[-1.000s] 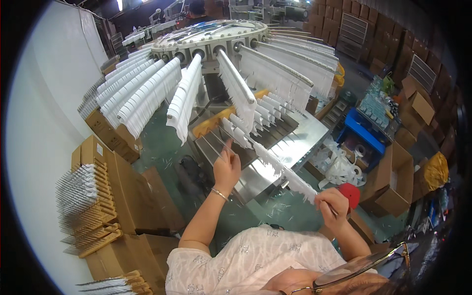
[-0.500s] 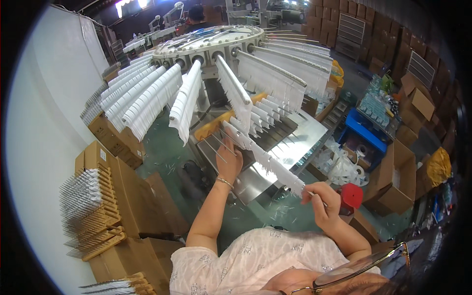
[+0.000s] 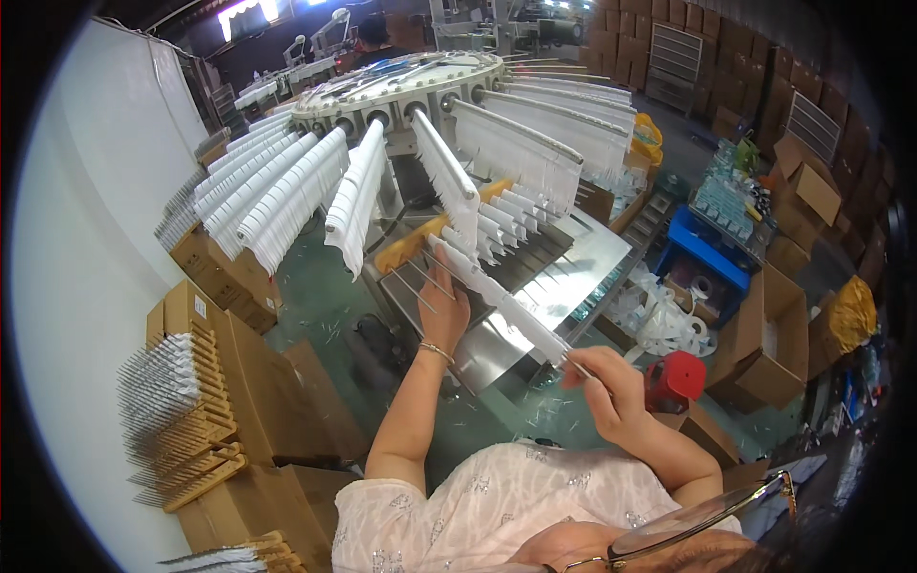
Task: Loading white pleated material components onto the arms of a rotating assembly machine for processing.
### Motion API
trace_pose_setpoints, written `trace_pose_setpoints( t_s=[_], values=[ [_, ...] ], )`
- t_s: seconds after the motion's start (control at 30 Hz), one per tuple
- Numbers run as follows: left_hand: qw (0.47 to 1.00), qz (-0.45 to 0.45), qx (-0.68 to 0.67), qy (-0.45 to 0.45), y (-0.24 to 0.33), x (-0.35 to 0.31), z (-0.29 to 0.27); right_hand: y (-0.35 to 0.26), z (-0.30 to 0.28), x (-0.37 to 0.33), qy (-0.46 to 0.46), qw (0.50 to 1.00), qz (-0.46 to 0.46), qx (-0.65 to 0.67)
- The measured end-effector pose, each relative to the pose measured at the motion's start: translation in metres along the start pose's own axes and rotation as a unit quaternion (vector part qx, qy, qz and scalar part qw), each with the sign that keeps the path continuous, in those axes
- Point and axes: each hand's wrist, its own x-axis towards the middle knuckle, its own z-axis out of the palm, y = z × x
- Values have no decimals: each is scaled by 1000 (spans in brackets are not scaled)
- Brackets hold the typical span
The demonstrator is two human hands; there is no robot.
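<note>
My right hand [image 3: 611, 384] is closed in a pinch on the near end of a thin rod. A long white fringed strip [image 3: 511, 310] hangs along that rod, sloping down toward me. My left hand [image 3: 445, 310], a bracelet on its wrist, reaches up with stretched fingers to the strip's far end; its fingertips are partly hidden there. Around them stand thin metal pins of a rack with a yellow wooden bar [image 3: 409, 244]. Several pins to the right carry short white pieces [image 3: 506, 224]. Above is a round machine [image 3: 396, 91] with white-covered arms [image 3: 358, 196] radiating outward.
Pin racks with white pieces [image 3: 177, 411] rest on cardboard boxes [image 3: 263, 382] at left. A shiny metal plate [image 3: 592, 258] lies beneath the rack. To the right are a red object [image 3: 680, 377], a blue crate [image 3: 707, 250], white scraps [image 3: 664, 320] and open cartons [image 3: 769, 344].
My right hand has moved slightly left and toward the rack, bringing the rod and the strip's near end along. My left hand stays at the strip's far end.
</note>
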Motion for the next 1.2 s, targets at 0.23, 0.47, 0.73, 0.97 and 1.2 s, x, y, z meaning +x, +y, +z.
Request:
trace_pose_setpoints(
  t_s=[0.23, 0.47, 0.73, 0.97, 1.2],
  values=[
    [999, 12, 42, -28, 18, -9, -7, 17, -1, -30, 65, 989, 117, 59],
    [990, 116, -43, -62, 59, -33, -25, 58, -9, -78, 382, 861, 199, 271],
    [912, 277, 91, -289, 96, 22, -32, 92, -82, -89, 428, 812, 250, 307],
    [506, -255, -415, -712, 93, 27, 15, 134, -152, -10, 253, 951, 165, 60],
    [544, -331, -557, -532, 141, 32, 94, 195, -159, 3, 454, 885, 38, -95]
  ],
)
